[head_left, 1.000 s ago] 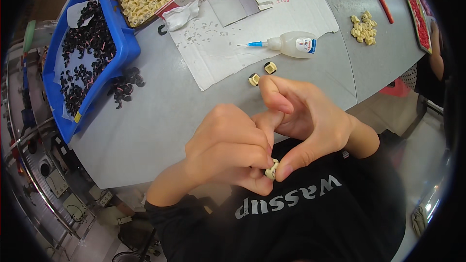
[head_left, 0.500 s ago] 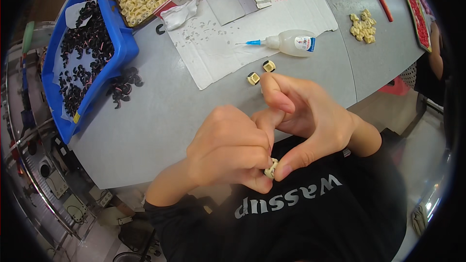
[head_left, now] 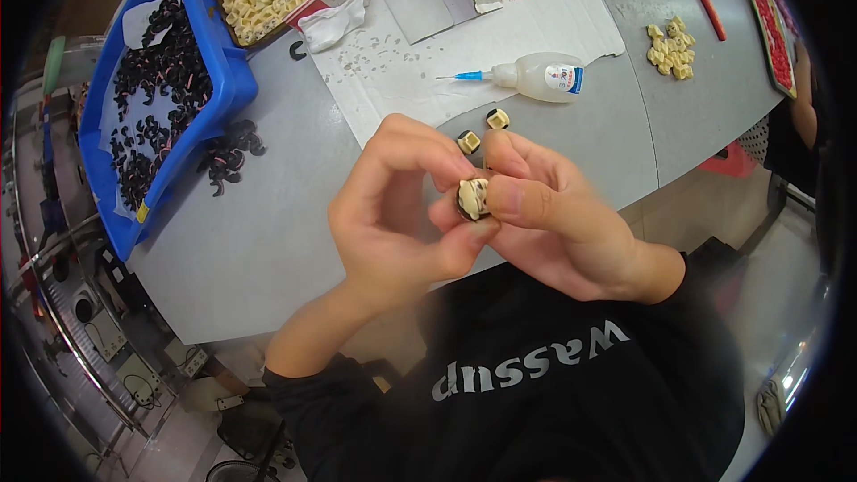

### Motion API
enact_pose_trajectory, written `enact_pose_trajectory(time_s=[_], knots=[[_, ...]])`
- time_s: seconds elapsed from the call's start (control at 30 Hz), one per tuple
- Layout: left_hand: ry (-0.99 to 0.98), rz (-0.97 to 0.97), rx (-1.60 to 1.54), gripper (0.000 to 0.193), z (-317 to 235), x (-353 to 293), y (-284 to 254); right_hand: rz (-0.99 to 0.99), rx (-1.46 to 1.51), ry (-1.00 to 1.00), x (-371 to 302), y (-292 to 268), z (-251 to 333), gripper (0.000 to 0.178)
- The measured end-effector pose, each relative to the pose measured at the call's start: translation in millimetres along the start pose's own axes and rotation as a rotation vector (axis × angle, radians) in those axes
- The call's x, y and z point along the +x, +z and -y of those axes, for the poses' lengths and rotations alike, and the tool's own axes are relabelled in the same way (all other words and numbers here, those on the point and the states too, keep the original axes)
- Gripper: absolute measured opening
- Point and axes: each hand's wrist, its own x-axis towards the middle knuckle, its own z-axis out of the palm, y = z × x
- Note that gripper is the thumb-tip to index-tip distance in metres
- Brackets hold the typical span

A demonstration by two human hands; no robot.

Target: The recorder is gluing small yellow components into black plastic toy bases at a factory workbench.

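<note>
Cream piece point(head_left: 473, 197) (dark-edged), between left hand point(head_left: 373, 221) and right hand point(head_left: 569, 225), pinched by both

The hands point(head_left: 370, 232) partly hide the small cream-and-black piece point(head_left: 470, 198)

Cream-and-black piece point(head_left: 471, 200): here it is, smooth and moulded-looking, rubber or plastic, hard to call, with a soft sheen
Blue bin point(head_left: 234, 80): hard plastic, smooth, and look at that gloss along the rim
Black curved pieces point(head_left: 232, 156): smooth, rubbery-looking, faint shine
Squeeze bottle point(head_left: 528, 80): translucent plastic, smooth, with a shiny label point(head_left: 562, 78)
Nozzle point(head_left: 470, 76): blue plastic, running out to a thin metal-looking needle point(head_left: 446, 78)
White sheet point(head_left: 571, 27): matt cardboard, flecked rough on the left
Crumpled wad point(head_left: 334, 25): thin white paper or cloth, creased all over
Table point(head_left: 268, 259): grey, smooth, low sheen
Shirt point(head_left: 580, 411): black cloth, matt, with pale glossy lettering point(head_left: 527, 366)
</note>
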Motion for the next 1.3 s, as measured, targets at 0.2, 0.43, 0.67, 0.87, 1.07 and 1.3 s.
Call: enact_pose_trajectory(time_s=[0.2, 0.43, 0.67, 0.87, 1.07, 1.3], knots=[[0.015, -0.009, -0.023, 0.033, -2, 0, 1, 0.067, 0.048, -0.004, -1, 5, 0, 0.027], [0.395, 0.273, 0.175, 0.027, -15, -12, 0, 0.514, -0.280, -0.043, -9, -19, 3, 0.043], [0.399, 0.264, 0.183, 0.025, -15, -18, 5, 0.559, -0.311, -0.040, -11, -23, 5, 0.045], [0.421, 0.270, 0.167, 0.024, -11, -19, 6, 0.547, -0.352, -0.032, -11, -22, 8, 0.046], [0.428, 0.281, 0.139, 0.025, -12, -18, 7, 0.533, -0.448, -0.073, -12, -20, 11, 0.054], [0.478, 0.216, 0.145, 0.026, -6, -22, 11, 0.526, -0.492, -0.105, -13, -20, 14, 0.054]])
